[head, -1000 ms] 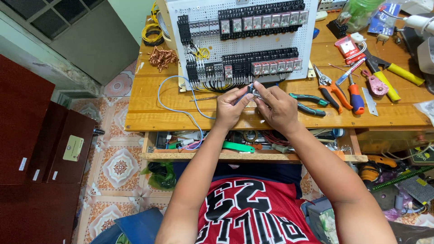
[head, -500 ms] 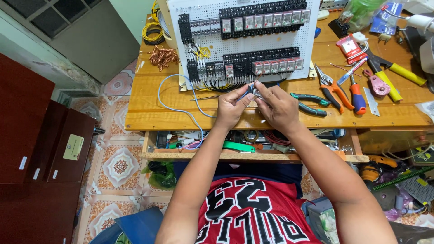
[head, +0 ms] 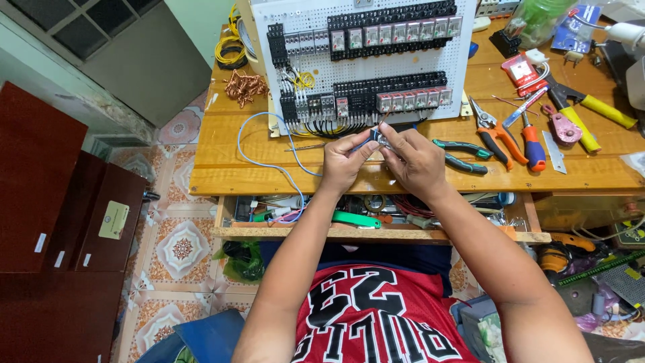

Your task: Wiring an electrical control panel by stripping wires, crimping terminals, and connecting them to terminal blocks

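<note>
Hands meet over the near edge of the wooden workbench [head: 222, 176], just in front of the white perforated panel [head: 470, 74] that leans upright at the bench's far side. Left hand [head: 344, 161]: fingers pinched closed on the end of a thin light-blue wire [head: 269, 160], which loops left across the bench top and back toward the panel. Right hand [head: 418, 160]: fingers curled shut around a small grey part [head: 377, 138], possibly a connector or ferrule; too small to tell which. Fingertips of both hands touch at that part.

Panel carries two rows of black relay blocks [head: 396, 30], the lower row directly beyond the hands, with black and yellow wiring bunched at its left end.

Right of the hands on the bench: green-handled pliers [head: 463, 156] just beside the right wrist, then orange-handled cutters [head: 500, 134], a red-and-blue screwdriver [head: 531, 144], a yellow-handled tool [head: 591, 121] farther right. Far left of the panel: a tangle of bare copper wire [head: 243, 86] and a yellow wire coil [head: 232, 48].

Open tray under the bench, near side, holds mixed small tools, a green-handled one [head: 356, 219] among them.
</note>
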